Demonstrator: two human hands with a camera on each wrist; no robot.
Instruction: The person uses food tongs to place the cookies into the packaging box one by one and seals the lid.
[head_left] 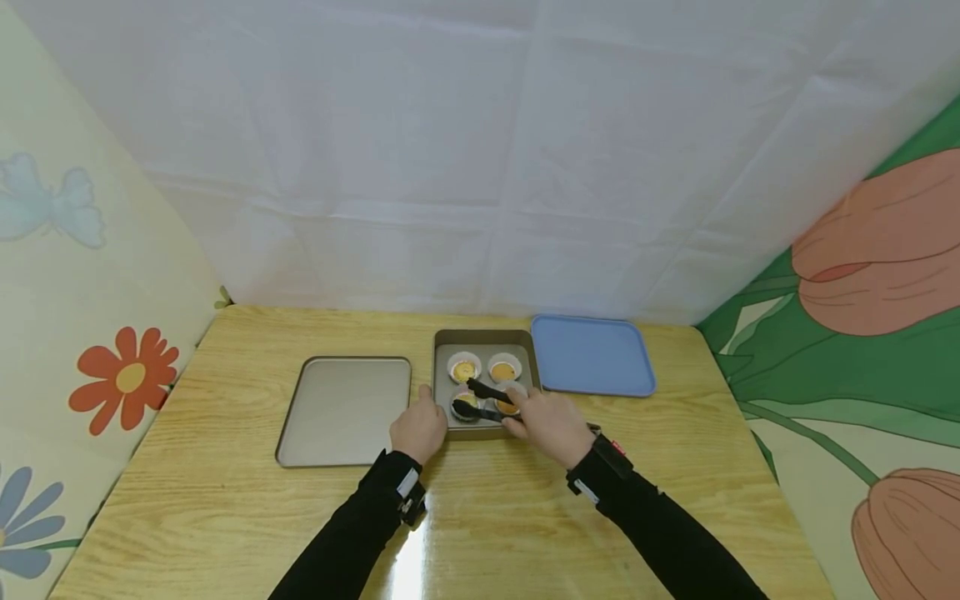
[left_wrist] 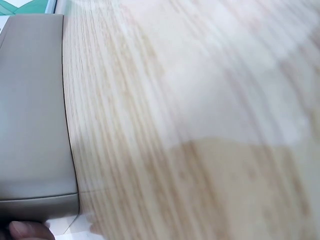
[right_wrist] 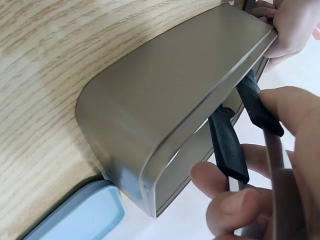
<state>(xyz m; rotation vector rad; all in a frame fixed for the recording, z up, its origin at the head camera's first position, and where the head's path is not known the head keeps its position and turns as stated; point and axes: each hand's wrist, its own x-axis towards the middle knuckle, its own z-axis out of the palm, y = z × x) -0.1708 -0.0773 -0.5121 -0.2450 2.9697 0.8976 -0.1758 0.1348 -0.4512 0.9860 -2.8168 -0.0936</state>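
A deep grey baking pan (head_left: 442, 387) stands mid-table with four tarts in paper cups. My left hand (head_left: 418, 427) grips the pan's near left corner; the right wrist view shows its fingers (right_wrist: 290, 25) curled over the rim. My right hand (head_left: 546, 423) holds black tongs (head_left: 487, 392) that reach into the pan, their tips either side of the near-left tart (head_left: 465, 406). The near-right tart (head_left: 510, 407) is partly hidden by the hand. In the right wrist view the tongs (right_wrist: 229, 142) pass over the pan's wall (right_wrist: 175, 100). The left wrist view shows mostly the pan's outer wall (left_wrist: 32, 110).
A flat grey tray (head_left: 341, 408) lies just left of the pan, and a blue tray (head_left: 592, 354) just right of it, toward the back. The wooden table (head_left: 487, 517) has cloth-covered walls on three sides.
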